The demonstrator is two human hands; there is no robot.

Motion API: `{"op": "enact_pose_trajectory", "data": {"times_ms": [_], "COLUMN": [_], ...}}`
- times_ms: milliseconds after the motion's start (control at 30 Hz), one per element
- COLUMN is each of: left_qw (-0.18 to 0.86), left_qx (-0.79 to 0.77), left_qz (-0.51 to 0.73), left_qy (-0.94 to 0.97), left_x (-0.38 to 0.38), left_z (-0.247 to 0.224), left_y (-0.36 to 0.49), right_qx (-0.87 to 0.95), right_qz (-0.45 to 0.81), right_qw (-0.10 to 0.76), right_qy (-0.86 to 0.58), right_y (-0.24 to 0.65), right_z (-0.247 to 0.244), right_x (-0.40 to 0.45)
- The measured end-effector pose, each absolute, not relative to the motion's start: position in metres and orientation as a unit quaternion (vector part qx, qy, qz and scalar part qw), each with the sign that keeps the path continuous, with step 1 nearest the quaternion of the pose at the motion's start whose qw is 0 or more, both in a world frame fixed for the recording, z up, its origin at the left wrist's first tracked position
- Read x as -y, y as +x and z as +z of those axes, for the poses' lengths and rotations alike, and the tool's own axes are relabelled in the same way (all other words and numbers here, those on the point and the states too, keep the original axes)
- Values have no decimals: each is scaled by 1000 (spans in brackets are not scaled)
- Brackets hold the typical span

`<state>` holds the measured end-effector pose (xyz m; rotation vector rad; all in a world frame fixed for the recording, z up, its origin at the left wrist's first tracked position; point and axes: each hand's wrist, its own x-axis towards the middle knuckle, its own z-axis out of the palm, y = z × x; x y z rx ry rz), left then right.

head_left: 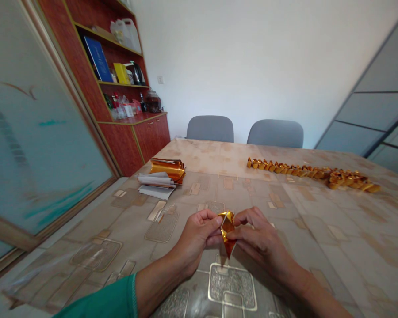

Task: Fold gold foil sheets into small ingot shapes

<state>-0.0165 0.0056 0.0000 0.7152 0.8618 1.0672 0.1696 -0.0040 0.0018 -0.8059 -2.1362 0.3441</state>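
Note:
A partly folded piece of gold foil paper (pixel 228 247) is held between both hands above the near part of the table, its pointed end hanging down. My left hand (pixel 199 234) pinches its left edge between thumb and fingers. On the other side, my right hand (pixel 262 236) grips the right edge with thumb and fingertips. Part of the foil paper is hidden behind the fingers. Farther off to the left lies a stack of gold foil sheets (pixel 167 167), with white-backed paper sheets (pixel 156 184) in front of it. A long row of folded gold foil pieces (pixel 295 169) stretches across the right side.
The table (pixel 119 256) has a patterned, glossy cover. Two grey chairs (pixel 210 128) stand at its far edge against the white wall. A red-brown cabinet (pixel 119 137) with bottles and a kettle is at the left, beside a frosted sliding door (pixel 36 123).

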Motion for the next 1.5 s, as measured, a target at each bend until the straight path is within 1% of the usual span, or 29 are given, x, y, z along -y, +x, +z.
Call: {"op": "enact_pose_trajectory", "data": {"times_ms": [133, 300, 433, 533, 800, 933, 1067, 1233, 1500], "left_qw": [704, 724, 716, 705, 695, 694, 689, 656, 609], "left_qx": [-392, -382, -378, -365, -345, -343, -340, -343, -354], "left_qz": [497, 481, 497, 516, 525, 530, 535, 541, 554], "left_qy": [320, 313, 313, 322, 349, 346, 350, 400, 444], "left_x": [-5, -6, -3, -1, 2, 4, 6, 7, 9], "left_z": [-1, -3, -3, -3, -5, -5, -5, -4, -3], "left_y": [-17, -17, -15, -14, -13, -12, -10, -10, -11], "right_qx": [826, 818, 754, 700, 654, 631, 576, 541, 534], "right_qz": [178, 208, 324, 377, 416, 425, 448, 454, 499], "right_qw": [410, 416, 438, 462, 499, 527, 552, 559, 538], "right_qy": [-343, -338, -367, -393, -388, -378, -402, -434, -421], "right_y": [168, 166, 159, 153, 152, 150, 145, 141, 146], "right_z": [-1, -8, -6, -7, -16, -12, -5, 0, 8], "right_x": [6, 5, 6, 6, 8, 9, 11, 10, 11]}}
